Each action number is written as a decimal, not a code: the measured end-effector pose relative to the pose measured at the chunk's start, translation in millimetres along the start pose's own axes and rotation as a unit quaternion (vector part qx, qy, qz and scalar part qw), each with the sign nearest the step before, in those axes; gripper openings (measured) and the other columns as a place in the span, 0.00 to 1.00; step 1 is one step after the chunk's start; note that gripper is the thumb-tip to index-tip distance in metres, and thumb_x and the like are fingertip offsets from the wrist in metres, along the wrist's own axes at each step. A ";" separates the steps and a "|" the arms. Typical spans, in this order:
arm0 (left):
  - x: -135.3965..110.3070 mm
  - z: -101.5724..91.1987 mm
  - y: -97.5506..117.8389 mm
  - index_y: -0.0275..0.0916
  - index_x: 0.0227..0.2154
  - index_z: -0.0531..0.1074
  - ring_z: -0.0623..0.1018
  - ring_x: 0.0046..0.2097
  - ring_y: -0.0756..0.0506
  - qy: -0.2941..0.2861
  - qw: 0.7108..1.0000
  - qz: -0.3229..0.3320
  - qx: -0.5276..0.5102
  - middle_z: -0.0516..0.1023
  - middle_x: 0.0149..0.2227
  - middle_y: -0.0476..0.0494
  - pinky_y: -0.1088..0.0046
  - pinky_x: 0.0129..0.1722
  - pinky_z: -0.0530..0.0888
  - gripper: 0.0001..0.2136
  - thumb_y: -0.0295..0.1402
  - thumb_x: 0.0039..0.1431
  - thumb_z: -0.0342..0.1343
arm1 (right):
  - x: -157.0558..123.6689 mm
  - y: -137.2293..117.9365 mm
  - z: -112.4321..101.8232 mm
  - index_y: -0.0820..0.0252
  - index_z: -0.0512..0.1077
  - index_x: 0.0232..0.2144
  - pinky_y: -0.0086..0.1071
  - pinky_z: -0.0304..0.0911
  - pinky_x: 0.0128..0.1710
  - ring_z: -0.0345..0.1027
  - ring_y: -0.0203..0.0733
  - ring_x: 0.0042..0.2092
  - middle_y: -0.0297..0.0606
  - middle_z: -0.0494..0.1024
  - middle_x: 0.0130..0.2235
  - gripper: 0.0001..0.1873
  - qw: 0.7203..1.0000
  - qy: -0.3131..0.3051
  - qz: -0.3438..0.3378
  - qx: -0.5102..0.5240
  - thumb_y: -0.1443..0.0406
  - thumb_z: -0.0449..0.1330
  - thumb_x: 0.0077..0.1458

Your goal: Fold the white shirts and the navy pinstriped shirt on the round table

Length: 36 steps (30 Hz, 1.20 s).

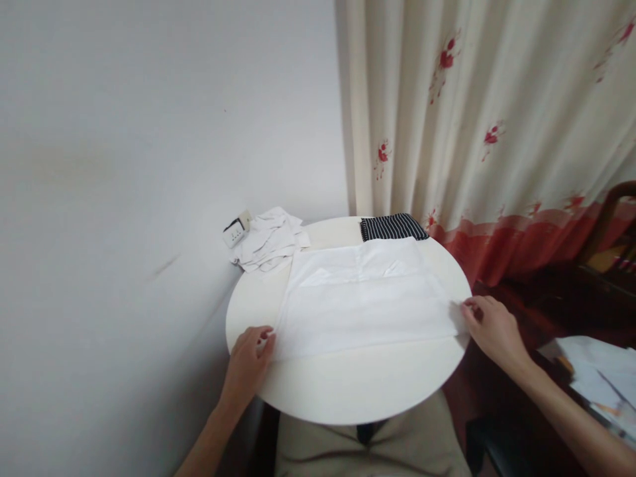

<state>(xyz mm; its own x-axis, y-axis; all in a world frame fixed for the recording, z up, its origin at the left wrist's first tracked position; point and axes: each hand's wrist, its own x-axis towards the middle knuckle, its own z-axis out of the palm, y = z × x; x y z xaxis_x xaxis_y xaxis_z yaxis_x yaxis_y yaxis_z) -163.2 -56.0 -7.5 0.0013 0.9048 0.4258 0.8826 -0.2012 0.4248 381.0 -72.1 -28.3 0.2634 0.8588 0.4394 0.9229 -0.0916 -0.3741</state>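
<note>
A white garment [368,298] lies spread flat on a round white table [348,391]. My left hand [251,358] pinches the cloth's near left corner at the table's left edge, fingers curled closed. My right hand [489,324] grips the near right corner at the table's right rim, fingers bent on the fabric. The cloth stretches between both hands.
A crumpled white cloth pile [271,246] lies at the table's back left, beside a wall socket [236,232]. A folded black-and-white striped cloth [392,226] sits at the back. A floral curtain [487,132] hangs behind. Papers [596,377] lie at right.
</note>
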 end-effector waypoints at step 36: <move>-28.1 -22.7 -8.8 0.42 0.34 0.75 0.79 0.44 0.39 -0.051 0.995 -0.057 -0.068 0.77 0.39 0.42 0.60 0.47 0.77 0.20 0.55 0.57 0.52 | -33.8 28.3 2.4 0.55 0.70 0.32 0.40 0.65 0.45 0.71 0.49 0.41 0.42 0.76 0.38 0.15 0.978 0.010 0.017 0.208 0.51 0.55 0.59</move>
<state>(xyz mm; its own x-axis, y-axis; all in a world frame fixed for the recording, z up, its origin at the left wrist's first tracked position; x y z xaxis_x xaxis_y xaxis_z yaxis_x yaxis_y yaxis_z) -181.7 -88.2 -5.1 -0.0406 0.9568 0.2877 0.8083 -0.1378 0.5724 397.5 -102.5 -55.7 0.3022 0.8479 0.4356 0.7207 0.0959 -0.6865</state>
